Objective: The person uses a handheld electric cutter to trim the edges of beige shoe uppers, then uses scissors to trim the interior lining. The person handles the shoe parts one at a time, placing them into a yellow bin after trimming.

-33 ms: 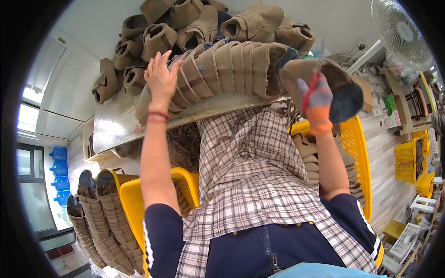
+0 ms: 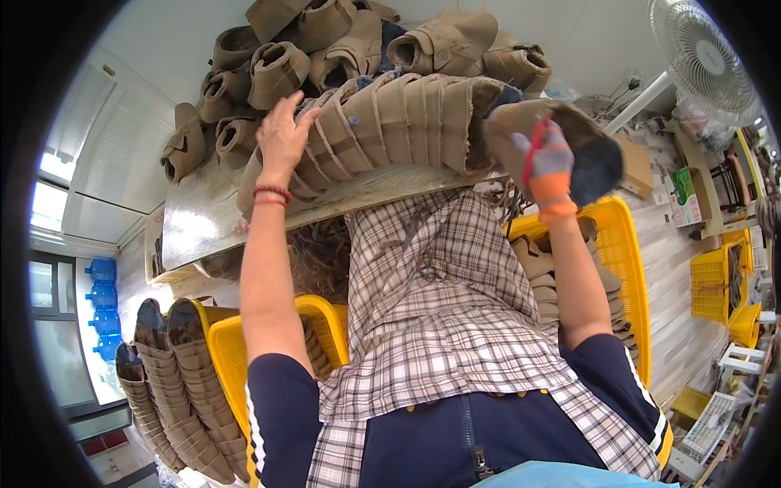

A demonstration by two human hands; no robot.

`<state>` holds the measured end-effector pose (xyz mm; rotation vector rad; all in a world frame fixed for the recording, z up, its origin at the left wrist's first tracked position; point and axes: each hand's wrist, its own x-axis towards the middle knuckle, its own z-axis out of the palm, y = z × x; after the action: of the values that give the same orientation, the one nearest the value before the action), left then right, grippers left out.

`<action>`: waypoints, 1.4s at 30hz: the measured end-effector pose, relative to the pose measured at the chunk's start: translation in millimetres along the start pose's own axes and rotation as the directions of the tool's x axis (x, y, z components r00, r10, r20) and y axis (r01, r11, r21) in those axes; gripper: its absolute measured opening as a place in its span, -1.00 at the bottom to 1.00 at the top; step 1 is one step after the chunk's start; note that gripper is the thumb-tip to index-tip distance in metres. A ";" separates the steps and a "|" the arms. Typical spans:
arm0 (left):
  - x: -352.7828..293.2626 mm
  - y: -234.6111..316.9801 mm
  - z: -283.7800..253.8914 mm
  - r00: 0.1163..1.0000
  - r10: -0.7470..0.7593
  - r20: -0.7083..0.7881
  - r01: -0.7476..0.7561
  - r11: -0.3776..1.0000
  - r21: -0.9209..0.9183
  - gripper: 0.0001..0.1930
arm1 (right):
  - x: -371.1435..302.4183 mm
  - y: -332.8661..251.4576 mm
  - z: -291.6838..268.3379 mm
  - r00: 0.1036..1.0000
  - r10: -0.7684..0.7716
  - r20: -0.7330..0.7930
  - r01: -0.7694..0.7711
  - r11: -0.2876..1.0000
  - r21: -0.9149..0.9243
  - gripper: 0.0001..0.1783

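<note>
A long row of nested tan boot uppers [image 2: 390, 122] with fuzzy lining lies along the table. My bare left hand [image 2: 283, 138], red bracelet at the wrist, rests on its left part with fingers spread. At the row's right end, my right hand [image 2: 549, 163], in a grey and orange glove, grips a single boot upper [image 2: 512, 134] whose dark lined opening faces right. A slim red tool [image 2: 537, 146], perhaps snips, is also in that hand; its working end cannot be made out. The single upper sits close to the row's open end, and whether they touch is unclear.
More loose uppers [image 2: 277, 73] are heaped at the back of the table [image 2: 199, 228]. Yellow baskets [image 2: 622, 260] with stacked uppers stand at my right and left. Tall stacks of uppers [image 2: 195, 366] lean at the far left. A white fan [image 2: 704, 61] stands back right.
My right hand has shifted slightly left with the boot upper and the red tool, bringing the upper nearer the row. My left hand stays on the row, almost still.
</note>
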<state>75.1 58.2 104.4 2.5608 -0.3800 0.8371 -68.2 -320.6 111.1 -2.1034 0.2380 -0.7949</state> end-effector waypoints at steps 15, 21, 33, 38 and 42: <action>6.3 -53.2 -34.3 0.974 -0.206 -0.095 0.190 0.969 -0.156 -0.74 | 11.2 88.5 87.8 0.982 0.106 0.158 -0.186 0.713 0.676 -0.74; 3.0 -145.2 -69.1 0.881 -0.472 -0.014 0.456 0.844 0.283 -0.57 | -8.0 36.1 15.3 0.968 0.079 0.239 -0.228 0.672 0.705 -0.43; -85.0 -146.7 -242.5 0.669 -0.740 0.067 -0.061 -0.145 -0.988 -0.62 | -48.2 13.6 -58.2 0.915 -0.041 0.402 -0.186 0.841 0.509 -0.52; -157.1 -22.9 -231.2 0.482 -0.807 0.342 0.088 -0.343 -0.935 -0.60 | -52.1 -86.5 -38.1 0.789 -0.330 0.518 0.204 0.936 0.287 -0.54; -203.9 35.3 -187.7 0.603 -0.516 0.608 0.253 -0.599 -0.760 -0.64 | -45.5 -145.1 -25.1 0.517 -0.664 0.541 0.827 0.550 -0.116 -0.56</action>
<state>-190.8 140.5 127.9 0.5611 0.2550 0.0247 -135.2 -227.7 214.2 -2.6962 -0.9640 -0.7479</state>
